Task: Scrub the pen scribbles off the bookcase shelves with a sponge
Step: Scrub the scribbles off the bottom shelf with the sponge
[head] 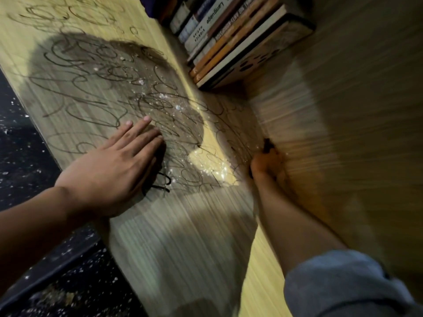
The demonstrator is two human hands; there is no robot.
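Sleeve (343,282) of grey-blue cloth, pushed up the forearm, covers the right arm nearest the camera. That arm reaches forward into the shaded corner of the shelf (171,236), where the right hand (266,165) is blurred; its fingers seem curled round something dark (266,144), perhaps the sponge, but I cannot tell for sure. The left hand (114,170) lies flat on the wood-grain panel, fingers straight and together, pressing on the pen scribbles (103,88), holding nothing. White flecks (169,97) dot the scribbled surface. Farther back stands a row of books (229,40); one spine reads "Language".
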